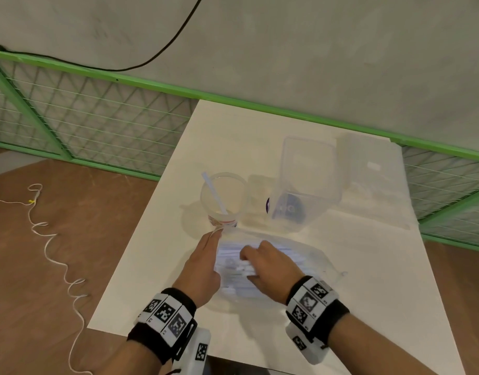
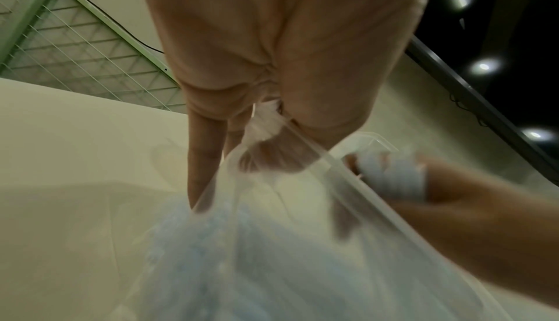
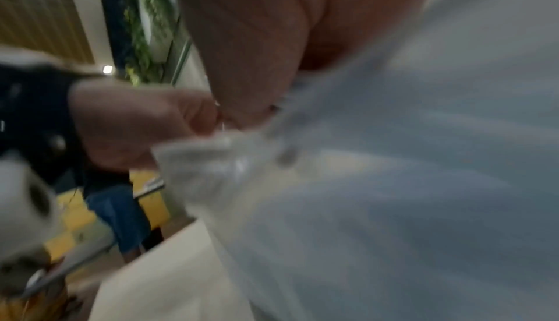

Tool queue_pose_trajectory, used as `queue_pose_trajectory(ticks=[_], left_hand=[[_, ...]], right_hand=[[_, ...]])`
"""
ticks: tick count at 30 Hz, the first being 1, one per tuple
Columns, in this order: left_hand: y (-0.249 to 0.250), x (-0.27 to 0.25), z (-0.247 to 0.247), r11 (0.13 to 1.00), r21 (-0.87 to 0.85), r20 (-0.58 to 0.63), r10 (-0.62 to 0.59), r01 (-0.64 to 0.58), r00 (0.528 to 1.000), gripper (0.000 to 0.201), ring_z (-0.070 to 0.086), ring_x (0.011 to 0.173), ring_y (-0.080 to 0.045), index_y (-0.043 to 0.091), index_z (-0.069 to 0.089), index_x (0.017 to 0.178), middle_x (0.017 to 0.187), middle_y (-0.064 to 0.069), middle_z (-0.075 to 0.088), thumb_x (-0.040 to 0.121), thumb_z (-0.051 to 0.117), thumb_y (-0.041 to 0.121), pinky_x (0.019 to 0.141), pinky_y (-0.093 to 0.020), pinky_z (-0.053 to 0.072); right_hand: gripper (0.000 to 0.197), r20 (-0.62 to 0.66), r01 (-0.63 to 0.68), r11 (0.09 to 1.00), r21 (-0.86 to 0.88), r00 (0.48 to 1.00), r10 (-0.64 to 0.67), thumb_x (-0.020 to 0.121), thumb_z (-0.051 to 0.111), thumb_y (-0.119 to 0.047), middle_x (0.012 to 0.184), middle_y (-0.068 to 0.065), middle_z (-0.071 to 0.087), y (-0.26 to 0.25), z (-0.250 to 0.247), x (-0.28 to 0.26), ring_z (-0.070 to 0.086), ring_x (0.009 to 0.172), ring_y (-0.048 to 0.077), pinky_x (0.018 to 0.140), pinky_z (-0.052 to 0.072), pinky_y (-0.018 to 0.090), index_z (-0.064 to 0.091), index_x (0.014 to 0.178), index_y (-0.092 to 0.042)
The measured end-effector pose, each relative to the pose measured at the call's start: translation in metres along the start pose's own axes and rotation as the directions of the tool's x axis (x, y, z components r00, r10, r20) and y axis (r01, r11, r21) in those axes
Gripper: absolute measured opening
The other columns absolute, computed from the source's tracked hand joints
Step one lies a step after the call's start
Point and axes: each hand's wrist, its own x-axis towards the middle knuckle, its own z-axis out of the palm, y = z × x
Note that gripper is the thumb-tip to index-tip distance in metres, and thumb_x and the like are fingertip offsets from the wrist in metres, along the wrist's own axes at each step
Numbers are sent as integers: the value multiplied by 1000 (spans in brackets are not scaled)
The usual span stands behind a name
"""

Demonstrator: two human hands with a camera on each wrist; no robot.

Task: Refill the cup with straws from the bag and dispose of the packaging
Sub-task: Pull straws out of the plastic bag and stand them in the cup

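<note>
A clear plastic cup (image 1: pixel 242 201) with one white straw (image 1: pixel 215 193) in it stands mid-table. Just in front of it lies the clear bag (image 1: pixel 308 255) full of white straws. My left hand (image 1: pixel 203 263) pinches the bag's left edge; the left wrist view shows bunched plastic (image 2: pixel 266 120) between thumb and fingers (image 2: pixel 202 158). My right hand (image 1: pixel 268 266) is curled over the bag's mouth, gripping a bundle of straws (image 2: pixel 390 178). The right wrist view is blurred, with the bag (image 3: pixel 393 182) below my palm (image 3: pixel 257 27) and the left hand (image 3: pixel 127 125) at its edge.
A clear plastic bin (image 1: pixel 308 169) stands behind and right of the cup, with dark things at its bottom. The white table (image 1: pixel 368 307) has bare surface on the right. A green mesh fence (image 1: pixel 97 123) runs behind it. A white cord (image 1: pixel 57 255) lies on the floor at left.
</note>
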Motion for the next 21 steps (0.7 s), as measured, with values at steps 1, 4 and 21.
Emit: queue_pose_trajectory(ticks=[1,4,21], left_hand=[[0,0,-1,1000,-3,5,-5,5,1000,89,29,142,-15,21,16,153,156,7,22,77,45,-16,117,-33,28],[1,1,-4,1000,-3,6,-16,16,1000,89,31,141,-16,21,16,153,155,6,23,78,45,-16,116,-36,31],[5,4,-9,999,43,63,-30,27,998,86,28,143,-15,21,12,155,158,8,18,82,48,-7,116,-27,26]], right_hand=[[31,-68,4,997,82,998,2,93,59,-21,105,5,57,1,-7,-3,47,105,25,79,36,34,49,121,-14],[22,-231,20,948,319,971,57,96,56,-26,98,-7,61,5,-31,-12,57,97,19,81,40,34,53,116,-18],[22,-355,200,310,929,713,605,91,65,-17,69,23,63,-3,-55,-4,66,66,28,66,55,31,60,77,1]])
